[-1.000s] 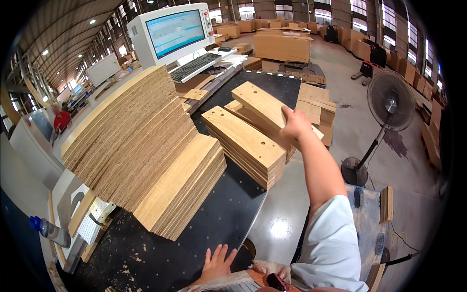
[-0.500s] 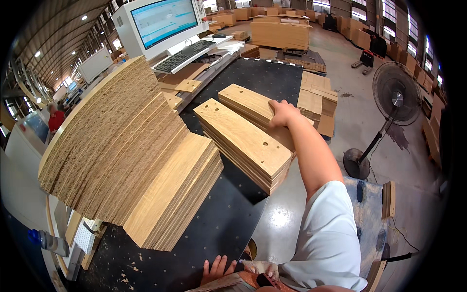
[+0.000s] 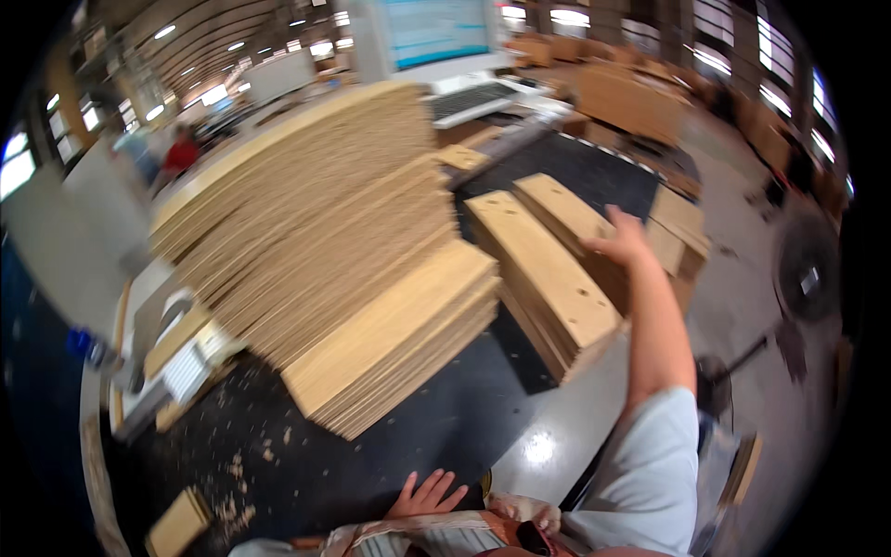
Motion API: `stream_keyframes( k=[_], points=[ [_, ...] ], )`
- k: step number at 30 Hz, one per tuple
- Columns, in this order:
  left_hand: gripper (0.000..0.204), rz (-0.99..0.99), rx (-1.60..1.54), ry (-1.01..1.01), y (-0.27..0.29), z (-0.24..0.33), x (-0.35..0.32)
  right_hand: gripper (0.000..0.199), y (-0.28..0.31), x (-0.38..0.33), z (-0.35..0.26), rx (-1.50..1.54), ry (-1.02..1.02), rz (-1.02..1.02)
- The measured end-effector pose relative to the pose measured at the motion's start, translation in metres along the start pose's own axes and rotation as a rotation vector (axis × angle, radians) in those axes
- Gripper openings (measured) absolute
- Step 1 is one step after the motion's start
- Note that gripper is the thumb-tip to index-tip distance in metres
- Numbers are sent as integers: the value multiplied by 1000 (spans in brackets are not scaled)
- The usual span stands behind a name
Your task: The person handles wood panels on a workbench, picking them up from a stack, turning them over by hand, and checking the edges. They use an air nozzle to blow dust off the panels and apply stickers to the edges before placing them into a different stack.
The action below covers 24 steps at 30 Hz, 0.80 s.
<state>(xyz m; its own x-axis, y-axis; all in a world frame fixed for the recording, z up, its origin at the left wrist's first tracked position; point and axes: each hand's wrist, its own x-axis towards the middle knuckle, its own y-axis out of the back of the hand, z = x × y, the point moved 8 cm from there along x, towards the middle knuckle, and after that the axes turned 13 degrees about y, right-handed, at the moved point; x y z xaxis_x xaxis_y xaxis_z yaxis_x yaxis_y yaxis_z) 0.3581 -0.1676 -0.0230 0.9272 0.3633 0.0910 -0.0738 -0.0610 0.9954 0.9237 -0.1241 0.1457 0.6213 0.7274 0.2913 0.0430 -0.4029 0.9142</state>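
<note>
Right hand (image 3: 631,247) between two and three o'clock, thumb and fingers spread at the far drilled stack (image 3: 560,205), toward two; blur hides whether it's gripping! Left hand (image 3: 429,499) at six, open, fingers splayed on the black table (image 3: 371,472)!

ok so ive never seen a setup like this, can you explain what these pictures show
There's no robot, just a person working bare-handed. Every picture comes from a fisheye camera on the person's head, looking down; its wide view bends straight edges. On the black table stands a big pile of wooden boards; right of it are a drilled stack and, beyond that, a farther stack. The right hand seems to touch the farther stack, but blur hides whether it grips. The left hand lies spread near the table's close edge, holding nothing.
</note>
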Motion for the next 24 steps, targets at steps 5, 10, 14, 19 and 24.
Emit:
stream_keyframes(
  k=[5, 10, 14, 19, 24],
  points=[
    [63, -212, -49, 14, -3, 2, 2, 52, 106, -83, -109, 439, 401, 681],
    [62, -207, -584, -47, 7, -22, 7, 25, 64, -263, -303, 754, 824, 451],
    [22, -139, -1198, 112, -5, -92, -19, 17, -41, -371, -428, 928, 1053, -12],
    [26, -66, -1153, 328, 53, -232, -149, 19, -96, -408, -534, 996, 1084, -333],
    [29, 478, -1588, 1110, 87, -419, -313, 35, -200, -358, -598, 999, 830, -420]
  ],
)
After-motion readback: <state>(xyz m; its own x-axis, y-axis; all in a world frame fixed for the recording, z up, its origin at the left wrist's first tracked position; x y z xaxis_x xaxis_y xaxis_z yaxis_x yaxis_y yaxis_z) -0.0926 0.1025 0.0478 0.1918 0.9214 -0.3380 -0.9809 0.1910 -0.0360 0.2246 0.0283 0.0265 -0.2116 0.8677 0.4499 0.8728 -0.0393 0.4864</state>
